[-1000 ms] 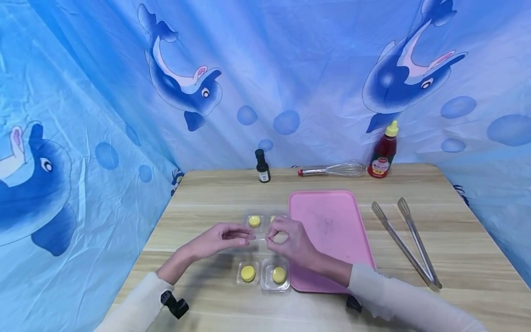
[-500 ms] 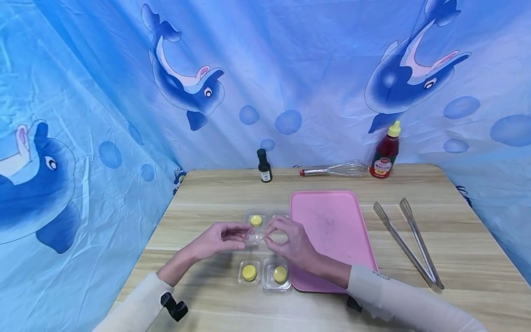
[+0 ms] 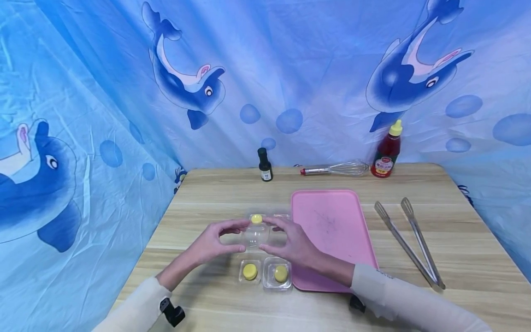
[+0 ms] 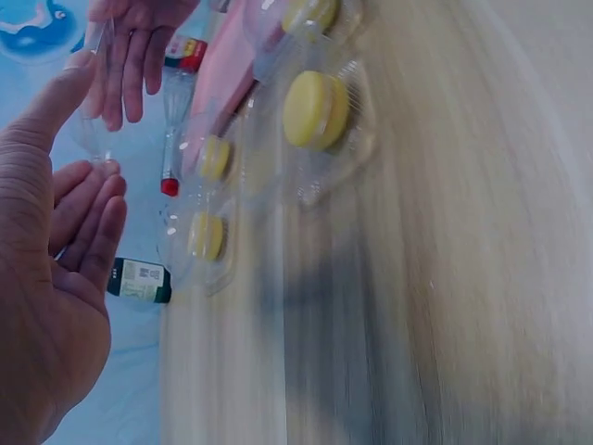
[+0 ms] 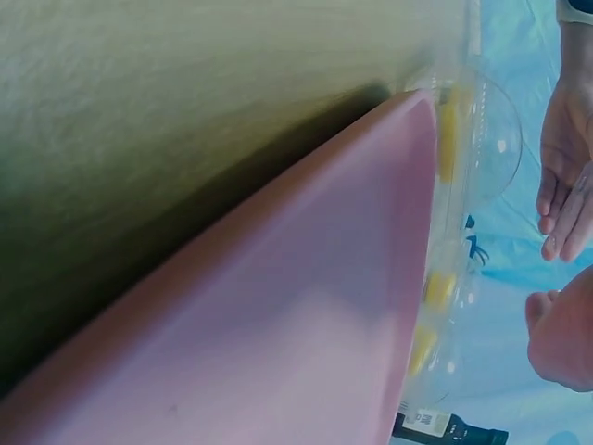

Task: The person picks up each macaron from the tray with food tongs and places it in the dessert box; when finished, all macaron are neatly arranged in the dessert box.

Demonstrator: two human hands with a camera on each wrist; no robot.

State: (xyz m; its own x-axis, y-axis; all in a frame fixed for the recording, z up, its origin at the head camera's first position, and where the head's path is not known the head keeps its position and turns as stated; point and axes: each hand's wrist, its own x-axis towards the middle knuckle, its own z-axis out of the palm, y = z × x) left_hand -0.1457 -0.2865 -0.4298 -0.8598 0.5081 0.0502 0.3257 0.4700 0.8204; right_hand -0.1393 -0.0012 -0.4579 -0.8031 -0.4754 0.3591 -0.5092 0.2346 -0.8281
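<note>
Between both hands, a clear plastic domed lid (image 3: 255, 235) is held up above the table, its round face toward the head camera. My left hand (image 3: 215, 240) grips its left edge between thumb and fingers. On the opposite edge, my right hand (image 3: 292, 240) grips it in the same way. Below and around lie clear plastic boxes with yellow macarons: one front left (image 3: 250, 272), a front right macaron (image 3: 280, 274) under a clear dome (image 5: 500, 139), and a back left macaron (image 3: 256, 219). The back right box (image 3: 282, 216) is mostly covered by my right hand.
A pink tray (image 3: 327, 221) lies right of the boxes, partly under my right forearm. Metal tongs (image 3: 410, 244) lie spread farther right. Along the back are a small dark bottle (image 3: 265, 165), a whisk (image 3: 336, 168) and a red sauce bottle (image 3: 386, 152).
The clear lid has turned from nearly edge-on to show its round face. My right hand's pinch has widened into a grip on its right edge; the boxes and tray stay put.
</note>
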